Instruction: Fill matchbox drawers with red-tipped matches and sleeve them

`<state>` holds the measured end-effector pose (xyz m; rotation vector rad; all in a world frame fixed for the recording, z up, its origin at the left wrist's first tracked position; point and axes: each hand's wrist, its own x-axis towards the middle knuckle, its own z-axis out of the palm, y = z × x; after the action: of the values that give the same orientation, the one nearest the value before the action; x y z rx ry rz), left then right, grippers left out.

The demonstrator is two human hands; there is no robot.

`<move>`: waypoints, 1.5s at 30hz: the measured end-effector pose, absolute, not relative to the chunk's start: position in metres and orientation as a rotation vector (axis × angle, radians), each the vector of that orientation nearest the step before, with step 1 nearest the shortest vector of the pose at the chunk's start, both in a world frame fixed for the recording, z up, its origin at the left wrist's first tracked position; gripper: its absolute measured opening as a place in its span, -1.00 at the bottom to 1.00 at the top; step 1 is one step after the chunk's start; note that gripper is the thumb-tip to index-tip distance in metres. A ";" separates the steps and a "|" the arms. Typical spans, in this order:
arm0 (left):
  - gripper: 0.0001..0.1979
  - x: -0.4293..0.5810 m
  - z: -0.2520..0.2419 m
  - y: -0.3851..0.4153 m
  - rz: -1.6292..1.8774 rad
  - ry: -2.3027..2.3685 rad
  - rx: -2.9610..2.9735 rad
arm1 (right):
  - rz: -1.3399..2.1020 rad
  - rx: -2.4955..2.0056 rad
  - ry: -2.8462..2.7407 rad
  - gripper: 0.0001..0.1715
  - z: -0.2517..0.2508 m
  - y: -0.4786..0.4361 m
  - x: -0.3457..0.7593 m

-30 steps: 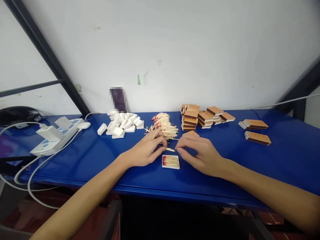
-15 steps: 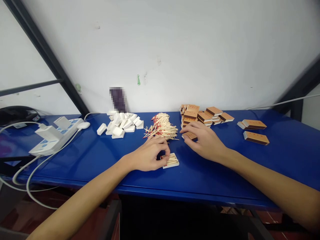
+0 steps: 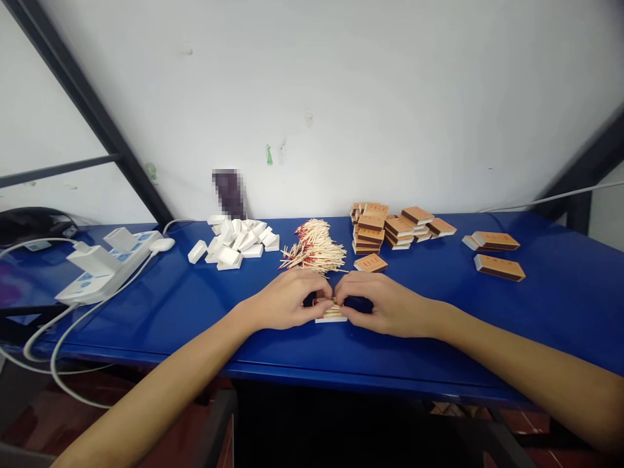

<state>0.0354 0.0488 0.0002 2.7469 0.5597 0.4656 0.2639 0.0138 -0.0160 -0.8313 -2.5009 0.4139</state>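
A small white tray of matches (image 3: 331, 314) lies on the blue table (image 3: 175, 312) near its front edge. My left hand (image 3: 287, 300) and my right hand (image 3: 380, 303) meet over it, fingers curled and pinching its two ends. Most of the tray is hidden under the fingertips. Behind the hands lies a loose pile of red-tipped matches (image 3: 314, 248). A single brown matchbox sleeve (image 3: 370, 263) lies just beyond my right hand.
A heap of empty white trays (image 3: 236, 239) sits at the back left, a stack of brown matchboxes (image 3: 390, 227) at the back right. Two more matchboxes (image 3: 497, 255) lie far right. A white power strip (image 3: 104, 263) with cables occupies the left end.
My right hand has come back from the brown sleeve to the tray. The left hand stayed at the tray. Both hands now pinch it together.
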 end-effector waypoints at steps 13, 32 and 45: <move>-0.69 0.030 -0.002 0.052 0.451 0.633 2.841 | 0.363 -0.902 -2.427 -0.90 -0.018 0.018 0.262; -0.68 0.031 -0.002 0.054 0.470 0.557 2.818 | 0.365 -0.995 -2.354 -0.85 -0.020 0.018 0.255; -0.64 0.029 -0.002 0.056 0.447 0.521 2.871 | 0.067 -1.120 -2.307 -0.78 -0.009 0.027 0.276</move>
<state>0.0294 0.0559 -0.0023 2.8713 0.5207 0.4466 0.2758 0.0273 -0.0085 -1.1204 -2.3069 0.0671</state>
